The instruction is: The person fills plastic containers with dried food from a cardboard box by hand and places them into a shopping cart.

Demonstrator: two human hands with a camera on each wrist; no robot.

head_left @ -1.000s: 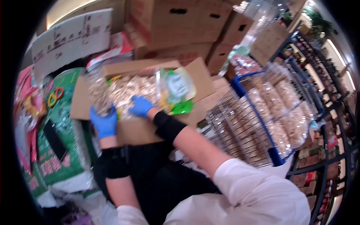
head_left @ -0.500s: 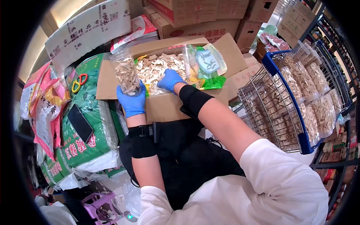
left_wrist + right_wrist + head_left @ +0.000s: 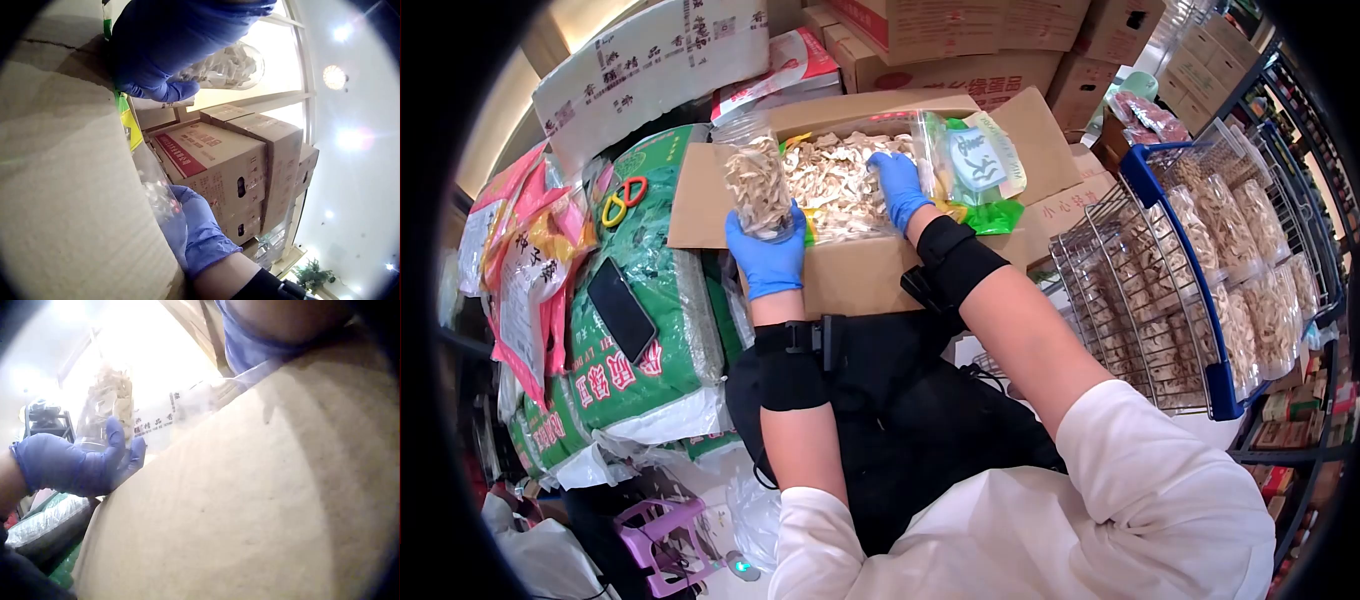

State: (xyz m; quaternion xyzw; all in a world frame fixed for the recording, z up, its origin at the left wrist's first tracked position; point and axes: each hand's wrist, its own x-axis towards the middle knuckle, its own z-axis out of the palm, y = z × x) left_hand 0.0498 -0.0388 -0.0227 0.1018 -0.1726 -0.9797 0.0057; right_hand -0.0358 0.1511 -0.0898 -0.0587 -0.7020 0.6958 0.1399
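My gloved left hand (image 3: pixel 768 252) grips the lower part of a clear plastic bag (image 3: pixel 756 190) of dried mushroom slices, upright by the left side of an open cardboard box (image 3: pixel 850 280). In the right wrist view, the left thumb and fingers wrap the base of this bag (image 3: pixel 112 406). Loose dried mushroom slices (image 3: pixel 835 185) fill the box. My gloved right hand (image 3: pixel 903 190) reaches over their right side with relaxed fingers, the fingertips at the slices. Just right of it lies a large clear bag with a pale blue label (image 3: pixel 977 165).
A blue-edged wire basket (image 3: pixel 1135 300) with several bags of slices stands on the right. To the left, green sacks (image 3: pixel 625 375) carry red-and-yellow scissors (image 3: pixel 625 200) and a black phone (image 3: pixel 622 310). Cardboard cartons (image 3: pixel 960 75) are stacked behind; a purple stool (image 3: pixel 662 545) is lower left.
My right hand has moved from the middle of the slices to their right side. The left hand keeps holding the bag at the box's left side. The head view has shifted.
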